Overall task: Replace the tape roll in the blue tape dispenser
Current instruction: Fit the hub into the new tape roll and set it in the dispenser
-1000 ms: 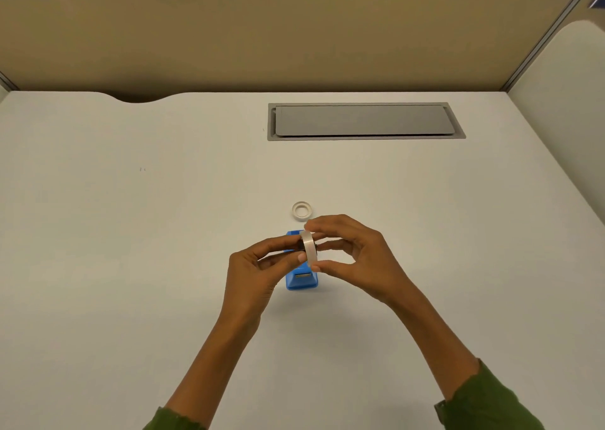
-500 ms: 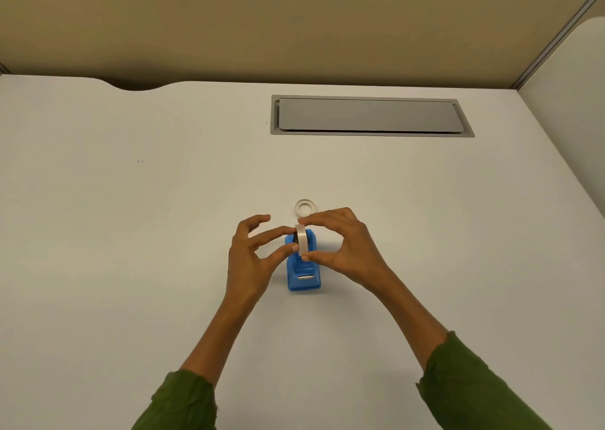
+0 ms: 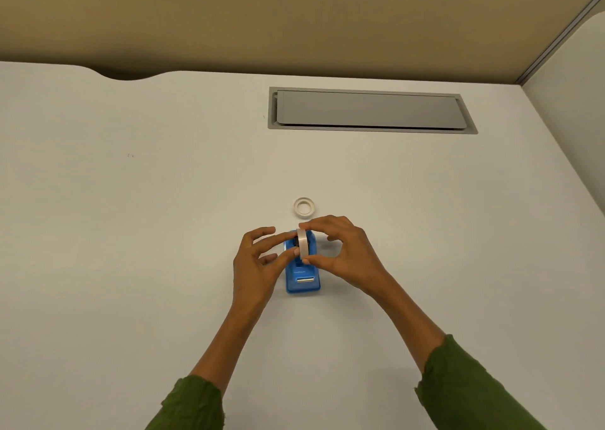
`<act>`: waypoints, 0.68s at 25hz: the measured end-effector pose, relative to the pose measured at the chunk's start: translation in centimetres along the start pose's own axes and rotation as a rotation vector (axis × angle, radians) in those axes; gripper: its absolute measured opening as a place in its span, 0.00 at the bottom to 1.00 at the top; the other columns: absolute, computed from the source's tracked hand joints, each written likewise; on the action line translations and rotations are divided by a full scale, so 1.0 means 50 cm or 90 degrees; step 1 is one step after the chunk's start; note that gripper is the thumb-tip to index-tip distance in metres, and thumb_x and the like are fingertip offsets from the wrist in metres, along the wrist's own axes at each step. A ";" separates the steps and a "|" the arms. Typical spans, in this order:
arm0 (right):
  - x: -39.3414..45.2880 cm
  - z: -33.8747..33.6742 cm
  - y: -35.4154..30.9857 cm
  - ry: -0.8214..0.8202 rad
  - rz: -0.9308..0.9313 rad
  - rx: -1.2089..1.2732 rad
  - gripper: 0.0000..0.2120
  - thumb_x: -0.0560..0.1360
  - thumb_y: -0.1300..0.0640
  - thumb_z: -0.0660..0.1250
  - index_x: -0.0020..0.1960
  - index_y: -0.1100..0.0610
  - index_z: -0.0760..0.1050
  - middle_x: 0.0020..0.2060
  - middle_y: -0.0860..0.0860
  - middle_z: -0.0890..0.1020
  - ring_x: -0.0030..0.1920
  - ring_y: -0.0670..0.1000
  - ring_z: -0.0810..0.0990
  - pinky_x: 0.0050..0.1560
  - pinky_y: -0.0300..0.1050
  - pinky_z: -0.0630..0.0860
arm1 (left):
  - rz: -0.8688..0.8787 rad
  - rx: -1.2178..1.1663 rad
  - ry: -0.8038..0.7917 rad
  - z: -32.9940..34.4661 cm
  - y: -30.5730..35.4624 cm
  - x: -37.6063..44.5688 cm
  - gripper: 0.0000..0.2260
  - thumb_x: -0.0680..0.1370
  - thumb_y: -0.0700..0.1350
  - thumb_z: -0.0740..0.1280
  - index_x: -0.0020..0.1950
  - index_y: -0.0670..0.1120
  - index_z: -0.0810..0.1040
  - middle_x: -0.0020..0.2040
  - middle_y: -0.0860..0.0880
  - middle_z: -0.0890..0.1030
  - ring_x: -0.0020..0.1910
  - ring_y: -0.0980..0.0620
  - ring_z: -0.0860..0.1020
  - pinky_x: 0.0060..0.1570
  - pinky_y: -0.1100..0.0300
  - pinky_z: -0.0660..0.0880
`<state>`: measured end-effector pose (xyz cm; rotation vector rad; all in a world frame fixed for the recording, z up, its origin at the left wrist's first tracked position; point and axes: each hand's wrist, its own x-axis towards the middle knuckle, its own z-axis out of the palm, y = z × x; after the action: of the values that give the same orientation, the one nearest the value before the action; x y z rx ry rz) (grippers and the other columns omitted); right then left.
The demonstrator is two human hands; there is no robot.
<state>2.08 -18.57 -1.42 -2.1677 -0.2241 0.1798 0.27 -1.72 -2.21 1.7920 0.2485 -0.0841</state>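
White desk (image 3: pixel 131 233) fills the view, backed by a tan partition (image 3: pixel 294 13), with a grey cable hatch (image 3: pixel 370 110) set into the desk well beyond the work.

Dispenser (image 3: pixel 302 274): blue, standing on the desk at centre, cutter end toward the person. Its rear cradle is partly hidden by fingers.

Roll (image 3: pixel 302 243): held on edge, directly over the cradle. Whether it is seated or only hovering cannot be told from this view. A dark hub appears at its centre, on the left side.

Ring (image 3: pixel 304 206): a second, thin pale ring lies flat on the desk just beyond the dispenser, apart from both hands. Judged to be the spent core.

Right hand (image 3: pixel 343 252): arched over the dispenser's rear, thumb at the roll's near edge and forefinger at its far edge, a narrow pinch holding the roll.

Left hand (image 3: pixel 258 262): beside the dispenser's left flank, fingers loosely spread, fingertips at the roll's left face near the hub. It grasps nothing firmly; it appears to steady or guide.

Step in hand, as judged: fitting the new roll into the cradle. The next move calls for aligning the hub with the side slots, pressing down evenly, then drawing the free end forward to the cutter.
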 end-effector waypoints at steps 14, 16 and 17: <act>0.009 0.014 0.018 -0.004 0.008 0.018 0.24 0.67 0.54 0.75 0.62 0.52 0.75 0.58 0.50 0.78 0.53 0.45 0.75 0.45 0.25 0.73 | -0.024 -0.020 0.027 0.017 -0.016 -0.002 0.20 0.71 0.42 0.72 0.62 0.45 0.75 0.58 0.47 0.77 0.49 0.55 0.78 0.41 0.77 0.74; 0.009 0.014 0.021 -0.003 0.007 0.022 0.24 0.67 0.53 0.75 0.62 0.52 0.75 0.58 0.50 0.77 0.52 0.45 0.75 0.44 0.25 0.73 | -0.023 -0.020 0.027 0.016 -0.015 -0.003 0.20 0.71 0.42 0.71 0.62 0.45 0.75 0.58 0.47 0.78 0.48 0.57 0.78 0.41 0.77 0.74; 0.008 0.013 0.021 -0.005 0.008 0.023 0.24 0.67 0.52 0.75 0.62 0.52 0.75 0.58 0.49 0.77 0.53 0.45 0.75 0.44 0.26 0.74 | -0.023 -0.019 0.026 0.016 -0.015 -0.004 0.19 0.71 0.42 0.71 0.62 0.45 0.75 0.58 0.47 0.78 0.48 0.57 0.78 0.42 0.77 0.74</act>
<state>2.45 -18.55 -2.69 -2.1327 -0.2110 0.1978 -0.04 -2.34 -3.09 1.7618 0.3103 -0.0694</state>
